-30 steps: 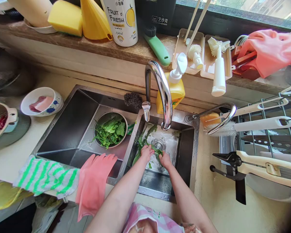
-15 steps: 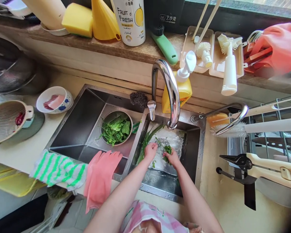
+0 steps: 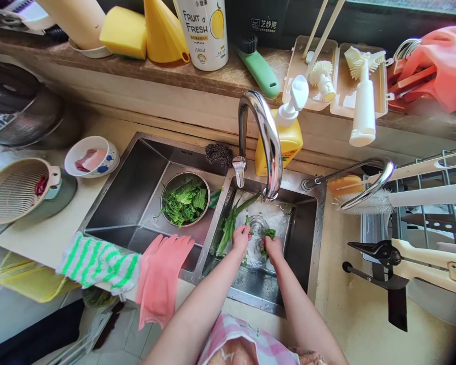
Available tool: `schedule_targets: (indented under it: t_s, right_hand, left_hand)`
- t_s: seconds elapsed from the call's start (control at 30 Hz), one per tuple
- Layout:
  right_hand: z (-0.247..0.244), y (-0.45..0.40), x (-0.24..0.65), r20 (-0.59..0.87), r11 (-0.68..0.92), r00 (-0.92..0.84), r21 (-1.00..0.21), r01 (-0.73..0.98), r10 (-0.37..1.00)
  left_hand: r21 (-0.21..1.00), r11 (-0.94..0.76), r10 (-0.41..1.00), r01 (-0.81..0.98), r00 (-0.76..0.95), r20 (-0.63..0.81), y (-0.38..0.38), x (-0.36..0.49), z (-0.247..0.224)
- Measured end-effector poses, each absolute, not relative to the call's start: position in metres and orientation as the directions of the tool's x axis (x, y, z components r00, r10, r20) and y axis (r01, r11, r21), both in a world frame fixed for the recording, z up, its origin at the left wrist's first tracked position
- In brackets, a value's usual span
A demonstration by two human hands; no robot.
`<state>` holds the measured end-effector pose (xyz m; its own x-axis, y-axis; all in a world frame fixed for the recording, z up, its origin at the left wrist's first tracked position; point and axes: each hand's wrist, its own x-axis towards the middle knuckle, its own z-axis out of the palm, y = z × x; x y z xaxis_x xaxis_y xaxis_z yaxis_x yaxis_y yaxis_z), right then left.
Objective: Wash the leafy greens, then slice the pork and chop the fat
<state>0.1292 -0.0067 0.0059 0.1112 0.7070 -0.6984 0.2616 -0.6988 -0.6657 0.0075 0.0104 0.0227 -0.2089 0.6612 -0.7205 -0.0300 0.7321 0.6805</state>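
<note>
Both hands have drawn apart over the last second: a strip of greens ran between them then, and now a gap separates them, the right one farther over to the right of the drain.

From the left, a colander with something red inside stands on the counter, next to a white bowl of meat. A green-striped cloth and pink gloves hang over the front edge of the large basin. Inside that basin a round pan holds a heap of torn leaves.

In the smaller basin, long green stalks lie along the left side, just left of the left hand. Its fingers are curled together; a scrap of green shows beside them, but whether they pinch it I cannot tell. Right of the drain, the right hand grasps a small bunch of greens, which pokes out past the fingers on the far side. Above arches the faucet, and farther right, shears show beside the rack.
</note>
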Motion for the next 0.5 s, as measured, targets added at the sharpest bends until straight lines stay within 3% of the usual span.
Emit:
schedule_targets:
  t_s: [0.1, 0.23, 0.3, 0.4, 0.5]
  right_hand:
    - [0.005, -0.008, 0.129, -0.714, -0.723, 0.116, -0.677, 0.137, 0.69]
    - [0.004, -0.009, 0.122, -0.724, -0.722, 0.06, -0.689, -0.063, 0.687]
    - [0.002, -0.008, 0.12, -0.727, -0.723, 0.076, -0.686, -0.076, 0.682]
    - [-0.002, -0.006, 0.117, -0.732, -0.729, 0.073, -0.682, -0.063, 0.678]
    - [-0.006, -0.007, 0.109, -0.732, -0.732, 0.034, -0.681, 0.01, 0.681]
  left_hand:
    - [0.706, 0.708, 0.697, 0.022, -0.183, -0.693, 0.003, 0.004, 0.027]
    - [0.703, 0.657, 0.745, 0.272, -0.091, -0.661, -0.007, -0.006, 0.033]
    - [0.596, 0.708, 0.693, 0.38, -0.209, -0.69, -0.006, -0.019, 0.033]
    - [0.394, 0.849, 0.523, 0.352, -0.451, -0.723, 0.002, -0.044, 0.027]
    - [0.36, 0.88, 0.472, 0.309, -0.492, -0.732, 0.008, -0.056, 0.016]
